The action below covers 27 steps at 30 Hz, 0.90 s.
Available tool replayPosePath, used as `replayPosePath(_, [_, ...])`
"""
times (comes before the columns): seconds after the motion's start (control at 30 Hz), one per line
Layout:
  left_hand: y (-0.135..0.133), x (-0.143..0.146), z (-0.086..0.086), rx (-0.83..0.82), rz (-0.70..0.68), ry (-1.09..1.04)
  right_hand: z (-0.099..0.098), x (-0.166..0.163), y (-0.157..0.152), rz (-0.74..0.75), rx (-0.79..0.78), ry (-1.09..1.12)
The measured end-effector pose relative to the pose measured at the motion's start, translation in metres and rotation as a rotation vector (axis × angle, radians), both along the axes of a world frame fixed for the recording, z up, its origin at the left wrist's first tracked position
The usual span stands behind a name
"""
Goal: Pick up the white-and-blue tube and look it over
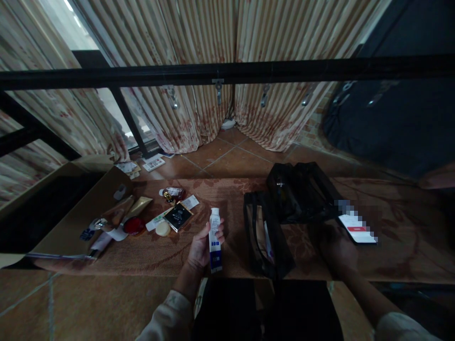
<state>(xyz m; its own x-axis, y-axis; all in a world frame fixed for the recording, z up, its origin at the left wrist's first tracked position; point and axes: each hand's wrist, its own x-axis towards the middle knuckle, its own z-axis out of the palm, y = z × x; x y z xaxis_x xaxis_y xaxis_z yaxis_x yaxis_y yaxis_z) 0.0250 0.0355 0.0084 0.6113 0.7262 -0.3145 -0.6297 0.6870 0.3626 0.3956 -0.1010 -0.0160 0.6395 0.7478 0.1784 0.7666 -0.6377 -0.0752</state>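
Left hand: nearest the camera, raised just above the front edge of the surface, sleeve below it.
Left fingers: curled together around a tube, thumb on the near side, fingertips wrapping its right edge.
Tube: white, held upright, cap end up, a dark blue band near its lower end; the printing is too small to read.
Right hand: dark and in shadow, resting low on the surface just right of the open bag.
Right fingers: too dark to tell whether they are apart or closed; the hand lies near the bag's rim and just below the phone.
Open bag: black, with clear side panels, mouth facing the camera, a few slim items inside.
Second bag: black, behind the open one and touching it.
Phone: lit screen, lying flat to the right of the bags.
Small items: a dark square compact, a round red case, a gold tube and a small bottle, scattered left of the held tube.
Cardboard box: lying open at the far left.
Curtains: striped, hanging to the tiled floor behind a black bar.
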Motion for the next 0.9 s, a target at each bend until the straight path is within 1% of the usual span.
replayPosePath(0.23, [-0.0009,0.0029,-0.0006,0.026,0.031,0.072,0.0007,-0.0007,-0.0007,0.021,0.022,-0.007])
replayPosePath(0.47, [0.0000,0.0045,-0.0032,0.045,0.050,0.123,-0.0034,0.0032,-0.0011,0.017,0.026,0.008])
replayPosePath(0.77, [-0.0010,0.0039,-0.0035,0.035,0.043,0.092,-0.0039,0.0041,-0.0011,0.010,0.020,0.024])
replayPosePath(0.9, [-0.0002,0.0036,-0.0038,0.013,0.042,0.076,-0.0078,0.0067,-0.0016,0.029,0.029,0.019])
